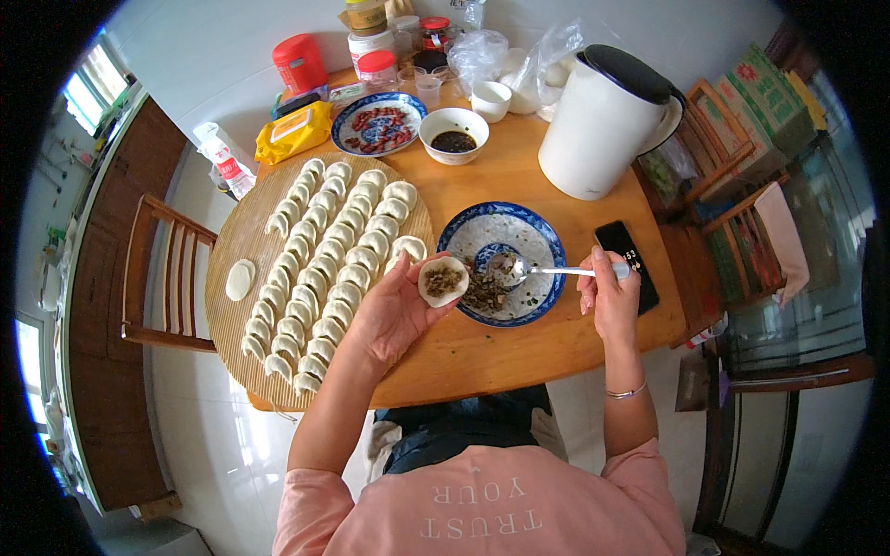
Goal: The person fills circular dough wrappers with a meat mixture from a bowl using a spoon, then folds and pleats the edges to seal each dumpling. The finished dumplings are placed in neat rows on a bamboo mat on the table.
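My left hand (pixel 396 313) holds a round dumpling wrapper (pixel 452 297) with a mound of chopped filling (pixel 442 281) in its middle. In my right hand (pixel 612 292) is a metal spoon (pixel 556 270), its bowl down in the filling of a blue-rimmed plate (pixel 549 306). More chopped filling (pixel 487 292) lies on the left part of that plate. Beside my left hand, rows of folded dumplings (pixel 332 250) cover much of a round ribbed board (pixel 226 333). A small stack of plain wrappers (pixel 240 279) rests at the board's left.
Behind the plate stand a bowl of dark sauce (pixel 453 142), a blue plate of red pieces (pixel 379 131) and a white kettle (pixel 591 132). A phone (pixel 629 257) lies right of the plate on the wooden table (pixel 445 368). Yellow wipes (pixel 293 132) and jars line the back.
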Motion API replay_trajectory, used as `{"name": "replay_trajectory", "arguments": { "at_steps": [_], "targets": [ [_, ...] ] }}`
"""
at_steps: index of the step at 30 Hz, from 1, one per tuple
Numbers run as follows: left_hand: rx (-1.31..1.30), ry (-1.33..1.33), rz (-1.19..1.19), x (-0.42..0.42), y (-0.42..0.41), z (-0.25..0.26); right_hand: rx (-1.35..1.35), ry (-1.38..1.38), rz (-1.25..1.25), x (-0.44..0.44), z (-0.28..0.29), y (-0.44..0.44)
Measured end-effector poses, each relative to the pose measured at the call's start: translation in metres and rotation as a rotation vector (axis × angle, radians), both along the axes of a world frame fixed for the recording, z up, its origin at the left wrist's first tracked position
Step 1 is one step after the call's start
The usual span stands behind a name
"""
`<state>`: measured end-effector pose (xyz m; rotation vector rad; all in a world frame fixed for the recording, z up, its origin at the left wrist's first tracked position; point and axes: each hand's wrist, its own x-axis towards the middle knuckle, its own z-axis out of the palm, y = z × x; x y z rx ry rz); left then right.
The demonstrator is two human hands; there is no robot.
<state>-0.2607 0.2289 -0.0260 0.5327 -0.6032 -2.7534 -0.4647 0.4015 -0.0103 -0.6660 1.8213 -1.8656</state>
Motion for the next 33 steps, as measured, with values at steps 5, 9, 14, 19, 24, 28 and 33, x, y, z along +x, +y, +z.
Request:
{"name": "replay_trajectory", "arguments": {
  "at_steps": [5, 9, 14, 19, 24, 28, 33],
  "targets": [
    [0.01, -0.025, 0.004, -0.003, 0.002, -0.001, 0.115, 0.188, -0.015, 0.005, 0.003, 0.004],
    [0.021, -0.007, -0.018, -0.004, 0.003, 0.001, 0.212, 0.249, 0.03, 0.009, 0.003, 0.005],
    [0.019, 0.022, -0.013, -0.002, 0.004, 0.0, 0.119, 0.091, 0.037, 0.012, -0.003, -0.004],
    [0.022, 0.017, -0.015, -0.002, 0.003, -0.004, -0.015, -0.057, -0.017, 0.008, -0.004, -0.001],
    [0.01, -0.037, -0.016, -0.006, 0.005, -0.008, -0.142, -0.086, -0.037, 0.012, 0.007, 0.003],
    [0.065, -0.007, -0.058, -0.016, 0.01, -0.007, -0.189, 0.067, -0.037, 0.026, 0.015, 0.011],
    [0.135, 0.06, -0.071, -0.026, 0.014, -0.004, -0.229, 0.615, 0.178, 0.04, -0.007, 0.027]
  ]
}}
